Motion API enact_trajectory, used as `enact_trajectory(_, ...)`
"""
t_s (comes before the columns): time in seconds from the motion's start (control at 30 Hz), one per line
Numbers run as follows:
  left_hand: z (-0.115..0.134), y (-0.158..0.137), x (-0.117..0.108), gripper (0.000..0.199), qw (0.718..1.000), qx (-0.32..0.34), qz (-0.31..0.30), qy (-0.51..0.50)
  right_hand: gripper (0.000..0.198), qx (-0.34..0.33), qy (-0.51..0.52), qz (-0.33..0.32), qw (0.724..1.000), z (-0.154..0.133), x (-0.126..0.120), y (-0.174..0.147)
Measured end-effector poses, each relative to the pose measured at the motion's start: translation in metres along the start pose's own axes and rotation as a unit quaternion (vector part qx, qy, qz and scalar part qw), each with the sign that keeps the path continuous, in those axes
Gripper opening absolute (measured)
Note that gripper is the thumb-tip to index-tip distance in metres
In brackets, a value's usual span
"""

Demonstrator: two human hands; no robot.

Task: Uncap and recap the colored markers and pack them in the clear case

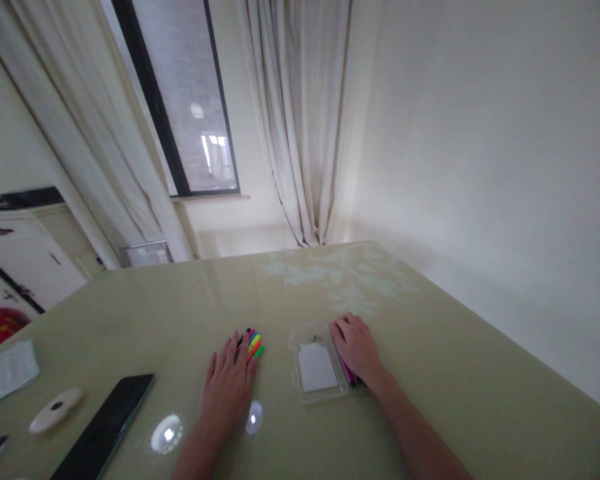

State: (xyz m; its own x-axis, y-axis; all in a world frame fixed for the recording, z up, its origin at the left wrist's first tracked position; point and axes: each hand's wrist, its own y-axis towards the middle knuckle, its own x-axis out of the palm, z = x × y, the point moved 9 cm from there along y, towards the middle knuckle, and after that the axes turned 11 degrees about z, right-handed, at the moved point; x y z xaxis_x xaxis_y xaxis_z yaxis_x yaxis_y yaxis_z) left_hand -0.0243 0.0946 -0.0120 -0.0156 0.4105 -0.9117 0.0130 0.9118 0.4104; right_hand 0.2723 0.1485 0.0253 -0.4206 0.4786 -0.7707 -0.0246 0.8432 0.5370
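Several coloured pens (255, 345) with yellow, orange, green and blue parts lie side by side on the table, partly hidden under the fingers of my left hand (229, 383). That hand is open, palm down, its fingers stretched out and slightly apart. To the right lies a clear plastic case (300, 395) with a white card (319, 368) visible in it. My right hand (356, 347) is bent over more pens along the case's right side. A purple pen (349, 373) shows below its fingers. Its fingertips are partly hidden, and whether these pens lie inside the case is hard to see.
A black phone (103, 430), a white oval object (56, 410) and a pale folded sheet (7, 373) lie on the table (190, 313) to the left. A wall (505, 200) runs along the right; curtains (300, 120) and a window are behind.
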Motion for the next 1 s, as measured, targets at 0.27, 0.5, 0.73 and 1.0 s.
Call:
enact_trajectory(0.27,0.052,0.000,-0.029,0.056,0.983,0.112,0.083,-0.121,0.031,-0.017,-0.010,0.000,1.000,-0.005,-0.002,0.000)
enact_trajectory(0.5,0.129,-0.040,-0.039,0.065,0.941,0.258,0.029,-0.219,0.031,-0.034,-0.017,0.005,0.999,-0.010,-0.005,-0.001)
enact_trajectory(0.73,0.125,-0.037,-0.031,0.049,0.946,0.241,0.023,-0.216,0.031,-0.039,-0.027,-0.003,0.999,-0.014,-0.003,-0.001)
enact_trajectory(1.0,0.128,-0.036,-0.028,0.047,0.952,0.232,0.032,-0.197,0.026,-0.034,-0.013,0.000,0.999,-0.013,0.002,0.000)
